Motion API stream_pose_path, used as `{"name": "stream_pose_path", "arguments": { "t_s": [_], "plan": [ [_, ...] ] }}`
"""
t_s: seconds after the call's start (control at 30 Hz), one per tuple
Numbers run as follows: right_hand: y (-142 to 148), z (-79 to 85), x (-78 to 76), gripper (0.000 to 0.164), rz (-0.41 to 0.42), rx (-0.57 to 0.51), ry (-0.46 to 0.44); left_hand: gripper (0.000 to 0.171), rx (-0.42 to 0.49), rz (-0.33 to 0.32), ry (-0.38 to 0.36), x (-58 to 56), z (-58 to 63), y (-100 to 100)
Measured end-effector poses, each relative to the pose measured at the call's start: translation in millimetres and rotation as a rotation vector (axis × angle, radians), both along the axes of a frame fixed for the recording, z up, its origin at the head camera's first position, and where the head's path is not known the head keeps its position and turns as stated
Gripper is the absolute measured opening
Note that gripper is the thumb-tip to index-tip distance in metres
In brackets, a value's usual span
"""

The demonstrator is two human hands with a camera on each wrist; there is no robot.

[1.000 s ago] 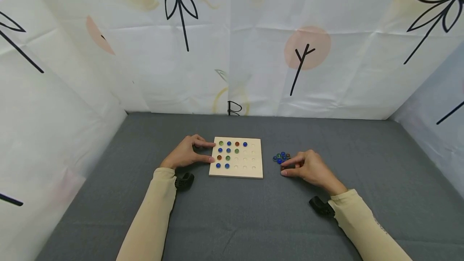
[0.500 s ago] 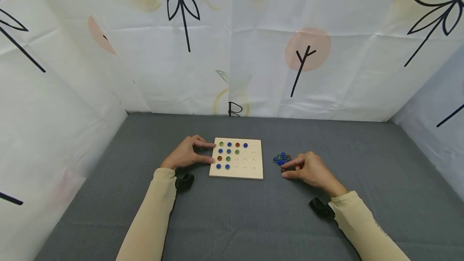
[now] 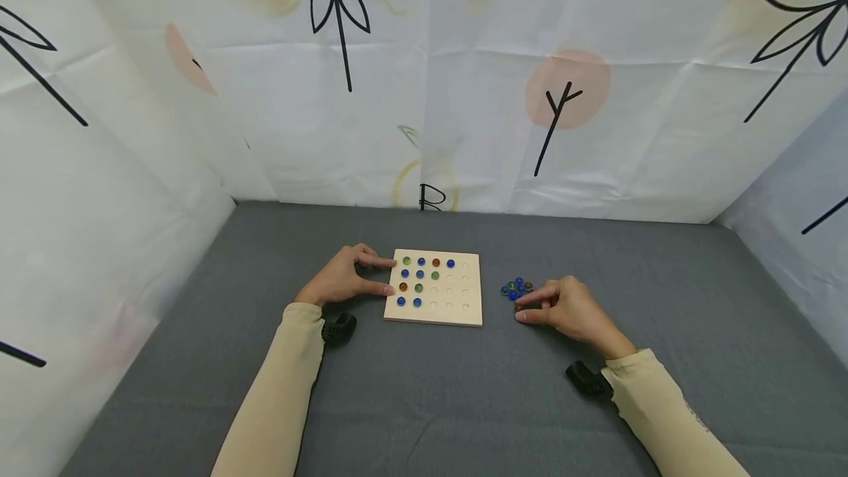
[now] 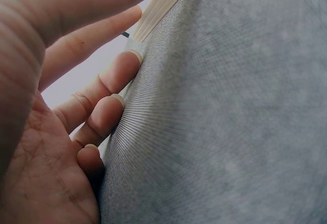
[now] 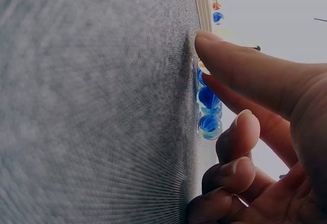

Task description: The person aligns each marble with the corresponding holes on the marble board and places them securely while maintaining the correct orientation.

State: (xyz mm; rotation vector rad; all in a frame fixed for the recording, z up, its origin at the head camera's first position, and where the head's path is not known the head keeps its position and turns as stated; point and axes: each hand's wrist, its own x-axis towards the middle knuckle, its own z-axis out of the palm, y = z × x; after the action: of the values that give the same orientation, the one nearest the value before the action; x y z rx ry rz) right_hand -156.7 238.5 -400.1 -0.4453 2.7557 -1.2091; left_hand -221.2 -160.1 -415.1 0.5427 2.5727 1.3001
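A pale wooden board [image 3: 424,318] with rows of round dimples lies on the grey cloth, its left columns bearing blue, green and red-brown glass marbles. My left hand [image 3: 341,278] rests its straight thumb and index finger against the board's left edge. In the left wrist view, the other fingers of the hand [image 4: 76,96] bend loosely near the cloth. To the right of the board, my right hand [image 3: 573,311] pinches a reddish marble [image 3: 518,308] between thumb and index finger, mostly hidden by them. Right beside it lies a cluster of loose, mainly blue marbles [image 3: 513,295].
Grey cloth [image 3: 424,396] covers the table. Behind it and at both sides hang white fabric walls [image 3: 477,131] printed with flowers and trees. A black wrist camera [image 3: 339,329] sits under the left wrist, another camera [image 3: 588,380] under the right.
The head view has shifted slightly. Both hands keep nearly the same places, the left at the board's edge, the right at the reddish marble; the marbles on the board are unchanged.
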Motion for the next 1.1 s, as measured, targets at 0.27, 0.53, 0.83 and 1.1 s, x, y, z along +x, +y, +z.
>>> {"name": "stream_pose_path", "arguments": {
  "t_s": [0.27, 0.53, 0.83, 1.1],
  "plan": [
    [0.9, -0.5, -0.8, 0.018, 0.007, 0.009, 0.005, 0.051, 0.003, -0.001, -0.009, 0.5, 0.5, -0.3],
    [-0.2, 4.4, -0.1, 0.019, 0.009, -0.032, 0.005, 0.051, 0.011, 0.0, -0.017, 0.2, 1.8, -0.7],
    [-3.4, 11.7, 1.5, 0.022, -0.016, -0.085, 0.023, 0.052, 0.004, 0.008, -0.02, -0.7, 1.4, -0.4],
    [-5.4, 16.1, 3.3, 0.021, -0.033, -0.107, 0.04, 0.052, 0.002, 0.014, -0.028, -0.8, -0.8, 0.2]
  ]
}}
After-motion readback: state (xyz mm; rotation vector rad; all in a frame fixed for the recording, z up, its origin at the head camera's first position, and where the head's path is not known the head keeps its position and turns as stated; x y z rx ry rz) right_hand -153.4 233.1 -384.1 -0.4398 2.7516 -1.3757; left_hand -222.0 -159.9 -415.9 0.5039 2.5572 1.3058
